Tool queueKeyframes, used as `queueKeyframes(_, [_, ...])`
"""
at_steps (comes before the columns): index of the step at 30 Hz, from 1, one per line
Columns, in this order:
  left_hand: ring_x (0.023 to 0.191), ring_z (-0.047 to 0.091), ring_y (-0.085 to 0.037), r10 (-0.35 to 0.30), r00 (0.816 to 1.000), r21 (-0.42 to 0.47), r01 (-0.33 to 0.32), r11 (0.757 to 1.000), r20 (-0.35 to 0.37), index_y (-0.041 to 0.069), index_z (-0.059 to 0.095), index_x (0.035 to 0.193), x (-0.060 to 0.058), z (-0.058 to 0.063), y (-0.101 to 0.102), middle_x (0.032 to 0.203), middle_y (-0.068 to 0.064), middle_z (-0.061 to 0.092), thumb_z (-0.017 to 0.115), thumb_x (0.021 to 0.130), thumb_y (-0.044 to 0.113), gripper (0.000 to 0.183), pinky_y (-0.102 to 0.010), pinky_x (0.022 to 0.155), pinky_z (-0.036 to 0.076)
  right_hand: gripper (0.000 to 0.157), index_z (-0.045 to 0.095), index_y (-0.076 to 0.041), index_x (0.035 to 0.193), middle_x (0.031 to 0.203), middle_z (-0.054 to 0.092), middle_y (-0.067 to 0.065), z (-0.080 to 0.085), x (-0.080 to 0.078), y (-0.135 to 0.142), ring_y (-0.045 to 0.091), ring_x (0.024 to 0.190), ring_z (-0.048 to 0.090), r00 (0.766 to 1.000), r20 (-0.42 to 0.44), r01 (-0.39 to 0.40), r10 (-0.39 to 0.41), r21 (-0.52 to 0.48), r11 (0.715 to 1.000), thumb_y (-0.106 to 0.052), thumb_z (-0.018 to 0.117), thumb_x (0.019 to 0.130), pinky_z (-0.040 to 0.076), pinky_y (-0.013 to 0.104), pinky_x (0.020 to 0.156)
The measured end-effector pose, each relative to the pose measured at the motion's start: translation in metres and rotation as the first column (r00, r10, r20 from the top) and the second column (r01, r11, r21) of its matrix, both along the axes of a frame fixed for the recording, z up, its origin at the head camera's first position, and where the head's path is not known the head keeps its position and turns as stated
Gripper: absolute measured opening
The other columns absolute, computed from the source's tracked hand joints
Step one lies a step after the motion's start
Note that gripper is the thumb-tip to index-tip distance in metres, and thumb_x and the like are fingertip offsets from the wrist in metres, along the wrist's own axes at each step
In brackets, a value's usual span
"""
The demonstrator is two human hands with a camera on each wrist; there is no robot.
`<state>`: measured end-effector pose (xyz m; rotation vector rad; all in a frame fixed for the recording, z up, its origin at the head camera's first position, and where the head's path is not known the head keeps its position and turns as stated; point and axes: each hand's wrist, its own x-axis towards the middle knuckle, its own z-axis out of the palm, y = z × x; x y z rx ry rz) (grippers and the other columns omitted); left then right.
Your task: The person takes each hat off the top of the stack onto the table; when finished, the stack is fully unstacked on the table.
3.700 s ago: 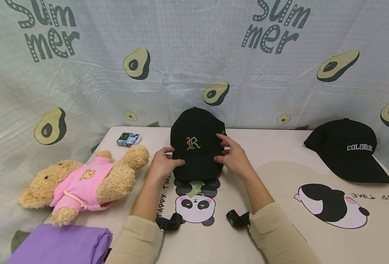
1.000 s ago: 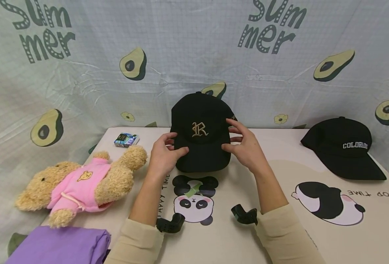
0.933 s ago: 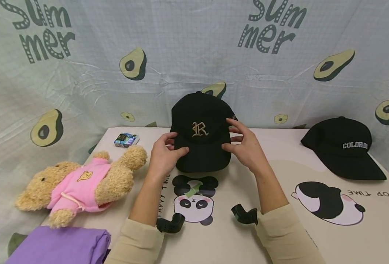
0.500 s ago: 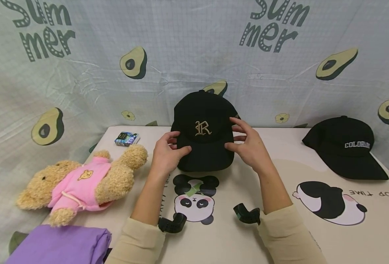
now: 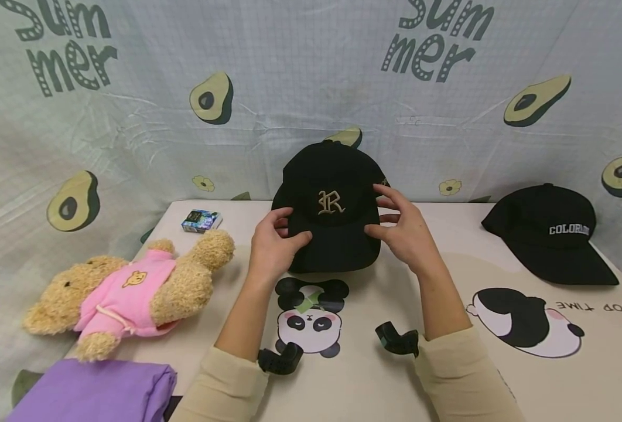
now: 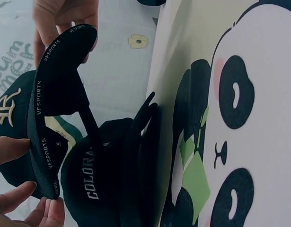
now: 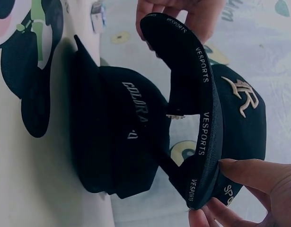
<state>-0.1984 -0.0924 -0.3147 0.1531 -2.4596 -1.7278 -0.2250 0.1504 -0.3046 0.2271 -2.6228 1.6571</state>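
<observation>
Both hands hold a black baseball cap (image 5: pixel 337 176) with a gold R on its front, raised above the table. My left hand (image 5: pixel 276 243) pinches the brim's left side, thumb on the front. At the right side my right hand (image 5: pixel 403 228) grips it likewise, its index finger against the crown. In the left wrist view, "VESPORTS" lettering runs along the inner band. Below the held cap, a second black cap (image 7: pixel 124 127) with white "COLORA" letters sits on the table. The head view mostly hides it; whether the two caps touch, I cannot tell.
Another black "COLORADO" cap (image 5: pixel 550 234) stands at the right. A plush bear (image 5: pixel 126 296) in a pink top lies at the left, with a small blue box (image 5: pixel 201 221) behind it. Folded purple cloth (image 5: pixel 95 390) lies front left. A patterned curtain (image 5: pixel 290 70) hangs at the back.
Both hands have lifted the R cap upward and shifted it to the right, uncovering more of the panda print. The bear, box and right-hand cap stay put.
</observation>
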Motion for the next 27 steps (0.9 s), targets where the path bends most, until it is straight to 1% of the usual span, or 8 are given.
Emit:
queueKeyframes(8, [0.125,0.052,-0.032,-0.019,1.000,0.005,0.019,1.000,-0.022,0.010,0.056,0.146,0.003,0.000,0.007,0.141,-0.016,0.055,0.078,0.089,0.014,0.061,-0.049,0.109,0.046,0.084,0.037,-0.029,0.161,0.159,0.044,0.014,0.005,0.005,0.007,0.037,0.133,0.055,1.000,0.008,0.016,-0.016,-0.010,1.000,-0.005,0.073,0.090,0.048,0.056,0.106])
queueKeyframes(21, [0.126,0.053,-0.033,-0.035,0.999,0.009,0.035,0.999,-0.040,0.009,0.055,0.146,0.003,-0.001,0.014,0.142,-0.016,0.055,0.077,0.089,0.014,0.062,-0.049,0.108,0.047,0.084,0.038,-0.030,0.161,0.159,0.044,0.014,0.009,0.007,0.014,0.037,0.133,0.055,1.000,0.000,0.017,-0.017,-0.016,1.000,-0.006,0.074,0.089,0.047,0.056,0.107])
queueKeyframes(27, [0.126,0.054,-0.033,-0.047,0.998,0.008,0.047,0.999,-0.042,0.009,0.056,0.146,0.002,0.000,0.018,0.142,-0.016,0.055,0.077,0.089,0.014,0.061,-0.049,0.107,0.048,0.084,0.037,-0.030,0.161,0.160,0.044,0.014,0.010,0.008,0.018,0.037,0.134,0.054,0.999,0.009,0.044,-0.044,-0.013,0.999,-0.005,0.074,0.090,0.047,0.057,0.108])
